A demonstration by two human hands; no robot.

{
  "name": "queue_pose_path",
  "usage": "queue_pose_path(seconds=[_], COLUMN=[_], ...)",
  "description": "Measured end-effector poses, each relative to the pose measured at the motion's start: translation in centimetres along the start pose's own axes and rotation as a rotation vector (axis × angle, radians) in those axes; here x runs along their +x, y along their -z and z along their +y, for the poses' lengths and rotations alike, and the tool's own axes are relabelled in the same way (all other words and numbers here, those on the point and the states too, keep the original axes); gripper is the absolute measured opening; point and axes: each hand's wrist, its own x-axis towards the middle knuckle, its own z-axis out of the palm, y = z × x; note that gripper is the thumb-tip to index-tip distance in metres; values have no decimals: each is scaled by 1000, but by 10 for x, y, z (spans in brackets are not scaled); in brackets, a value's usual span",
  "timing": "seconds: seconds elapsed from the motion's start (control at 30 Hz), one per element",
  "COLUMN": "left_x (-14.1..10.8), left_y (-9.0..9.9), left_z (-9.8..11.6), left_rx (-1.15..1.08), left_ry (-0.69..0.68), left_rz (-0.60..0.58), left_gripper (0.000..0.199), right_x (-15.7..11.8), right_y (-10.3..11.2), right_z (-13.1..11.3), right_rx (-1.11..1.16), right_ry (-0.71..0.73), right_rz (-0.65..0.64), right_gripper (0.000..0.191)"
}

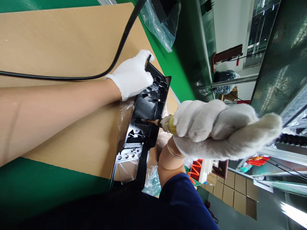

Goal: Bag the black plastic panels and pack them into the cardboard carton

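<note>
A black plastic frame [146, 107] with a metal plate [129, 154] near its lower end lies over cardboard and clear plastic film. My left hand [132, 75], in a white glove, grips the frame's upper end, thumb and fingers around its edge. In my right hand [216, 127], also gloved, the fingers are wrapped round a power screwdriver with a yellow collar [172, 124]. Its thin bit points into the frame, and the tip is near the middle of the black part; whether it touches a screw cannot be made out.
Brown cardboard [59, 41] covers much of the green table [48, 182]. A thick black cable [117, 54] runs across it above my left forearm. A clear plastic bag [161, 24] lies at the top. Metal shelving [235, 78] and a coiled orange hose [195, 172] are to the right.
</note>
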Motion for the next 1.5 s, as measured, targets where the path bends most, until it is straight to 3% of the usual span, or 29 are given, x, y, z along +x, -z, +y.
queue_pose_path(seconds=[0.17, 0.3, 0.37, 0.6, 0.77, 1.33, 1.5], left_x=[-1, -1, 0, 0, 0, -1, 0], left_y=[1, 2, 2, 2, 3, 2, 0], left_z=[0, 1, 2, 2, 1, 1, 0], left_rx=[26, 57, 68, 48, 34, 18, 15], left_ry=[7, 8, 11, 16, 1, -1, 2], left_rz=[-23, -49, -46, -31, -22, -19, -7], left_gripper=[63, 62, 62, 63, 62, 64, 64], right_x=[2, 1, 0, 0, 1, 2, 5], right_y=[-2, -5, -7, -12, -4, -1, -3], right_z=[1, -4, -7, -5, 5, 7, 7], right_rx=[84, -56, -81, 184, 187, 166, 29], right_ry=[61, -176, -211, -9, 102, 128, 187], right_rz=[48, 34, 77, 175, 69, 38, 35], right_gripper=[47, 41, 45, 46, 47, 42, 54])
